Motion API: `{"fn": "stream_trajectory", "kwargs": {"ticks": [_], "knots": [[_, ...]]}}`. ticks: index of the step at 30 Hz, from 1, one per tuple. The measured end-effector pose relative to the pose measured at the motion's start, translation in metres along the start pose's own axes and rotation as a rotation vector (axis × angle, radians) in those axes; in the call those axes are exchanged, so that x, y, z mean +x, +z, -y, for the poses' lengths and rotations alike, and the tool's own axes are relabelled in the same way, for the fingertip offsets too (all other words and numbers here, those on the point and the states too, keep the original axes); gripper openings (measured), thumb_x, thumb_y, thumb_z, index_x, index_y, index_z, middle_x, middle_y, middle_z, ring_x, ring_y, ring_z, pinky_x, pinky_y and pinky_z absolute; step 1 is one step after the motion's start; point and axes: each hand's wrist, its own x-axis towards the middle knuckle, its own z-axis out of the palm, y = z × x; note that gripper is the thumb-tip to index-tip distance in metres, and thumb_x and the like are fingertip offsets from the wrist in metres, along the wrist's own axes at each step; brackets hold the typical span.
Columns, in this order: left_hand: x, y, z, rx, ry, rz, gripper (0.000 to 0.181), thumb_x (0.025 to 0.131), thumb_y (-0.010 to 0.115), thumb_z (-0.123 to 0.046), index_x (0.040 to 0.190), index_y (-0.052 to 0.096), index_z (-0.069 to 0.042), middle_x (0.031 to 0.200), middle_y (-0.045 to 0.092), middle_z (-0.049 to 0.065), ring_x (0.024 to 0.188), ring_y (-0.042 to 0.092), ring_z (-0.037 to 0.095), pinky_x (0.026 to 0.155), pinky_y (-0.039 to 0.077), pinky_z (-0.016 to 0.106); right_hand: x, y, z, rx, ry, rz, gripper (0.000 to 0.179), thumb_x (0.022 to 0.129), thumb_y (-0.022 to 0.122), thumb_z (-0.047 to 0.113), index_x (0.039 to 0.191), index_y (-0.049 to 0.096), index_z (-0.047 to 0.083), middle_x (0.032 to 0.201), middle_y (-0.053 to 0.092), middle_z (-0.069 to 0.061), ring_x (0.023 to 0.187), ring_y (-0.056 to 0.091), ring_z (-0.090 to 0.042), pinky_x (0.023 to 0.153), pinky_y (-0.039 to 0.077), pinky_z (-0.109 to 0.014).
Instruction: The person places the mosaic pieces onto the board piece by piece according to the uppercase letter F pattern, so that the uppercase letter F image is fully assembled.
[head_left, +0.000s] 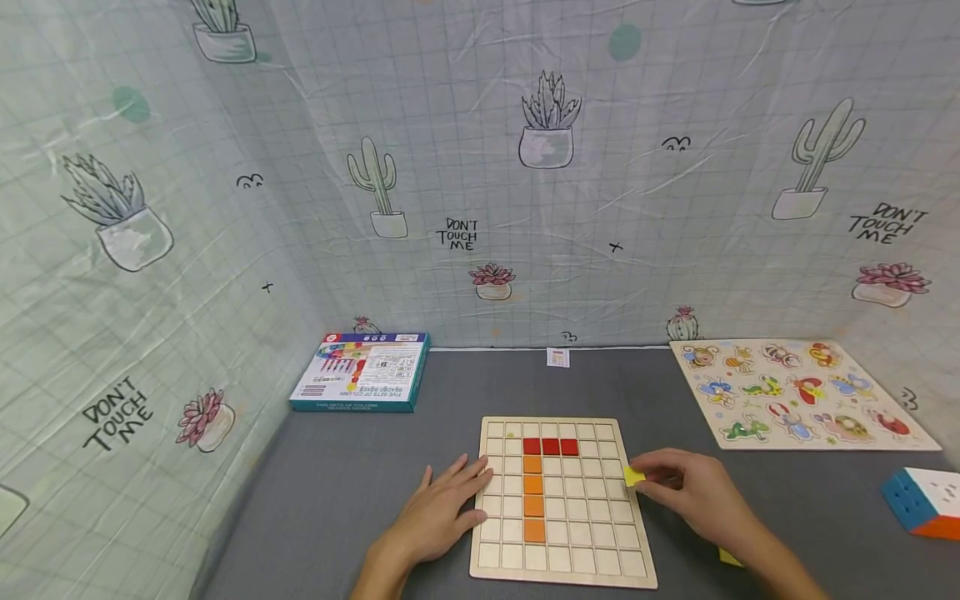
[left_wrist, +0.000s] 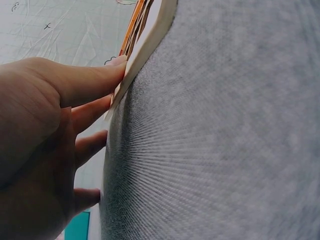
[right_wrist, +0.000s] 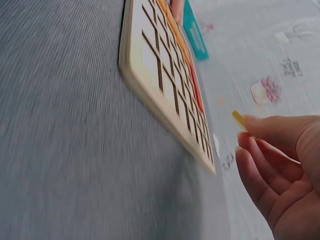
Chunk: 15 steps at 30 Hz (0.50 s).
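A wooden grid board (head_left: 594, 533) lies on the grey table with three red square tiles (head_left: 551, 447) in a row and a column of several orange square tiles (head_left: 533, 484) below the leftmost one. My left hand (head_left: 438, 510) rests at the board's left edge, fingers spread, thumb and fingertips touching the rim. Between thumb and fingers my right hand (head_left: 693, 492) pinches a yellow square tile (head_left: 633, 476) at the board's right edge. That yellow tile shows edge-on in the right wrist view, held above the table. Another yellow piece (head_left: 729, 557) lies partly hidden under my right forearm.
At the back left lies a teal-edged game box (head_left: 363, 372). An insect picture puzzle board (head_left: 806, 392) lies at the back right, with a colourful cube (head_left: 926, 502) nearer on the right. A small printed paper (head_left: 558, 357) sits by the cactus-patterned cloth backdrop (head_left: 585, 208).
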Motion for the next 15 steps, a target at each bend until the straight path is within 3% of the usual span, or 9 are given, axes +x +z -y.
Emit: {"fn": "stream_trajectory", "kwargs": {"ticks": [6,15], "knots": [[0.000,0.001,0.001,0.010,0.003,-0.004,0.058,0.097,0.068,-0.032,0.152,0.051,-0.023,0.165,0.041,-0.004,0.156,0.034,0.034,0.117,0.020,0.078,0.013,0.021,0.009,0.045,-0.060,0.012,0.020,0.080,0.086,0.013,0.099,0.081,0.012,0.104,0.079,-0.006,0.078,0.066,0.007,0.069,0.058,-0.019],[-0.001,0.000,0.001,0.005,0.001,0.005,0.058,0.097,0.067,-0.032,0.152,0.051,-0.022,0.165,0.041,-0.003,0.156,0.033,0.034,0.118,0.019,0.077,0.025,0.049,0.025,0.089,-0.083,0.079,0.018,0.080,0.086,0.018,0.097,0.081,0.013,0.100,0.079,-0.003,0.076,0.067,0.003,0.068,0.057,-0.019]]}}
